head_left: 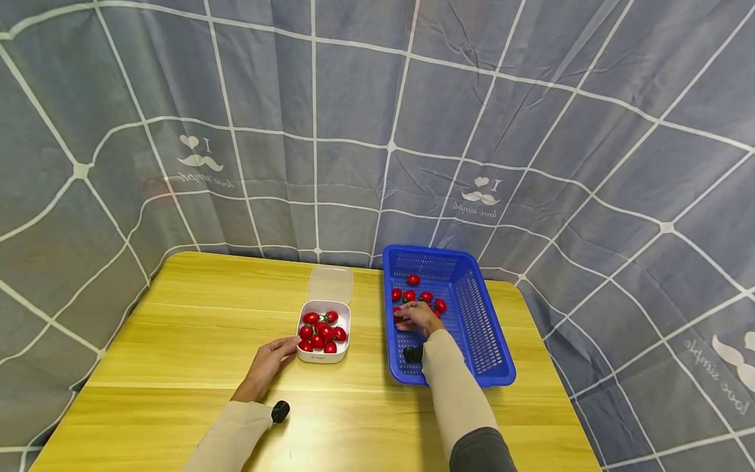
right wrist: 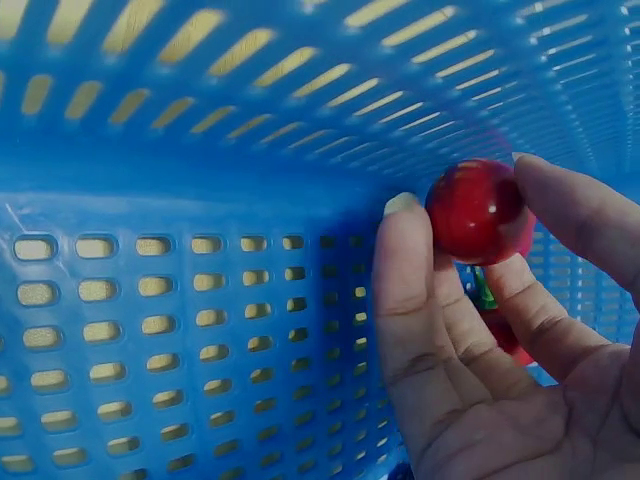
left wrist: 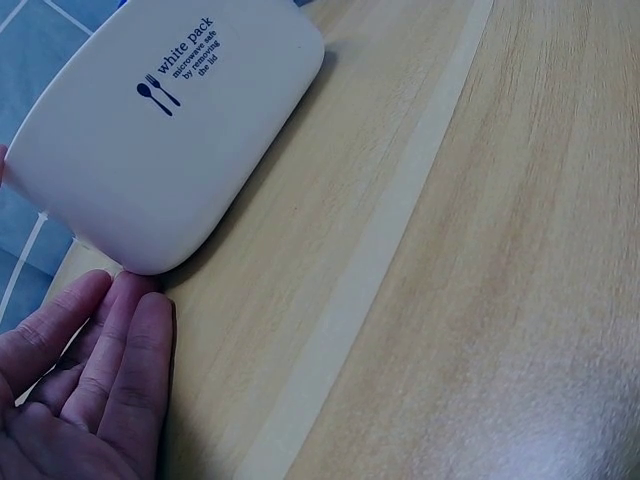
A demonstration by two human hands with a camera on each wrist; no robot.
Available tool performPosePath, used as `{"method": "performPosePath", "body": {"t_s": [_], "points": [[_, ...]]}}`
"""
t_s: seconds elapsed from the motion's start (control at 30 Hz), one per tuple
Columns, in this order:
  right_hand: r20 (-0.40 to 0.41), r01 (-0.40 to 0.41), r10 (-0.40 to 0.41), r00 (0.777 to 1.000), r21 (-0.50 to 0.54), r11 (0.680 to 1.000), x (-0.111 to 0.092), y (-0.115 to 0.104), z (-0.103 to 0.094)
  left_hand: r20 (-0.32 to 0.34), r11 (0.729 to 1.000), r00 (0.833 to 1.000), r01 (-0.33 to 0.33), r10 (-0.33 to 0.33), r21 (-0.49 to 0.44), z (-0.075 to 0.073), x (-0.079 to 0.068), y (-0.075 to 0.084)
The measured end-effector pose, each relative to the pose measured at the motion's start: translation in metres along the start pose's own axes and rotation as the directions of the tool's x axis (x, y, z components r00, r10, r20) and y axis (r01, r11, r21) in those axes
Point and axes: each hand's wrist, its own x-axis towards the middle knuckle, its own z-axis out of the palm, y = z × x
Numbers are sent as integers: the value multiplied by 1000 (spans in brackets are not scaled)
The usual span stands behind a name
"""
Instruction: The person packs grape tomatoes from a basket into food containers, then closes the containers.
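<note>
Legibly, the white box (left wrist: 210, 140) reads "white pack, microwave safe by removing the lid" in dark print, beside one spoon and one fork symbol. On the grey curtain (head_left: 354, 92) with white grid lines, three moustache prints show, the rightmost cut off by the view's edge; "love simple" runs mirror-reversed beneath them.

Behind the white box lies one translucent lid (head_left: 329, 286) on the wooden desk (head_left: 177, 328). To its right stands one blue basket (head_left: 474, 328) with slotted walls; its left wall stands between the held tomato (right wrist: 476, 205) and the white box. The right hand (head_left: 420, 318) and its cream sleeve (head_left: 454, 387) cover part of the basket's floor.

About nine tomatoes (head_left: 326, 333) sit in the white box, some overlapping. Besides the held one, at least six loose tomatoes (head_left: 413, 280) show in the basket; any behind the hand cannot be counted. The right hand's grip pinches the held tomato, inside the basket near its left wall. The left hand (head_left: 268, 367), fingers extended, touches the white box's left side and grasps nothing.
</note>
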Motion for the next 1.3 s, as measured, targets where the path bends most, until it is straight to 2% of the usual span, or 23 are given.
{"method": "performPosePath", "body": {"t_s": [0.17,0.43,0.63,0.8,1.13,1.3], "points": [[5,6,-6,1000,16,1000,0,-1,-1,0,1000,1000,9,-9,-4,0,0,1],[22,115,-117,993,77,990,-6,-12,-2,-8,1000,1000,0,0,-12,1,0,1],[27,160,-165,986,121,980,-13,-20,0,-15,1000,1000,9,-9,-16,0,0,1],[8,188,-191,982,143,972,-21,-24,2,5,1000,1000,10,-10,-8,-1,-1,1],[6,258,-261,965,133,957,-36,-34,6,11,1000,1000,6,-6,-1,-1,0,-1],[35,301,-306,951,98,949,-44,-39,12,6,1000,1000,5,-5,1,-1,0,-1]]}}
